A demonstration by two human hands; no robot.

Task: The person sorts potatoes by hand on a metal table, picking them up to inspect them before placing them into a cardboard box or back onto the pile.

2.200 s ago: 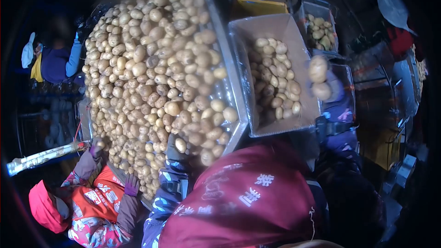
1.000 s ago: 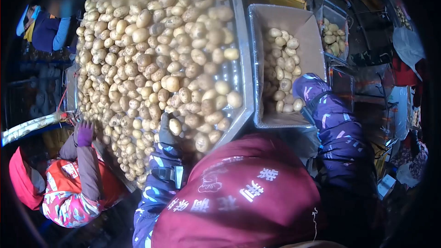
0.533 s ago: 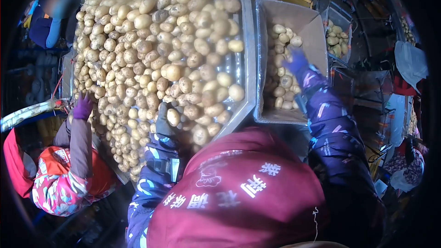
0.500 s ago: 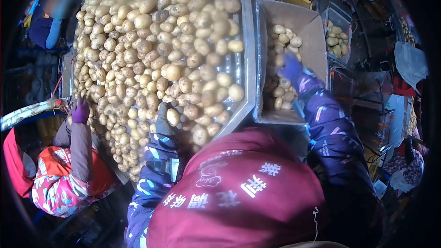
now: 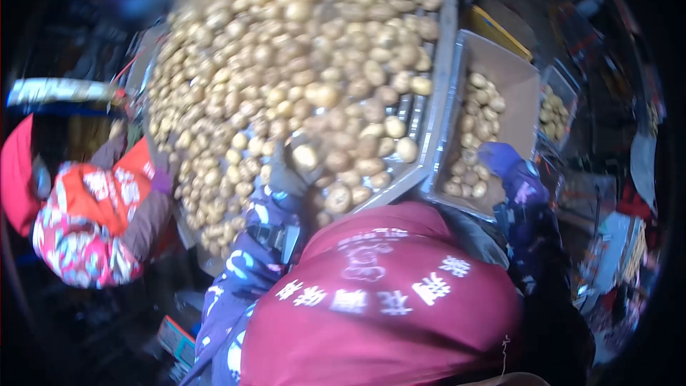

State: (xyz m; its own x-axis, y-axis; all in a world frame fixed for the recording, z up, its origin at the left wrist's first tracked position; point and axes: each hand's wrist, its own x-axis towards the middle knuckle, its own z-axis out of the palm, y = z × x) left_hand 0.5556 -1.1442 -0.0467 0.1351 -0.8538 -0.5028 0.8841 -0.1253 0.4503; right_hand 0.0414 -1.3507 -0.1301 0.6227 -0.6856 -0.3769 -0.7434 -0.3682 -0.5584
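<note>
A: L hand [image 5: 286, 171] status?
B: Gloved, fingers curled round one potato [image 5: 305, 157] at near edge of the potato pile [image 5: 286, 64] on the bench [image 5: 429, 100].
A: R hand [image 5: 498, 159]?
B: Over cardboard box [image 5: 511, 82] w/ potatoes; fingers blurred, can't tell.

Sorting potatoes at a metal-edged table, seen from above the person's head.

The left hand [image 5: 284, 171], gloved dark, lies among the potatoes [image 5: 286, 71] at the near end of the sorting table [image 5: 436, 93], with one potato [image 5: 306, 156] against its fingers; whether it grips that potato cannot be told through the blur. The right hand [image 5: 498, 158], in a blue-purple glove, is at the near edge of the cardboard box [image 5: 511, 78], just beside the potatoes lying inside it. A red garment [image 5: 386, 300] with white characters fills the foreground. On the left a co-worker [image 5: 93, 207] in a red patterned jacket stands at the table's far side.
</note>
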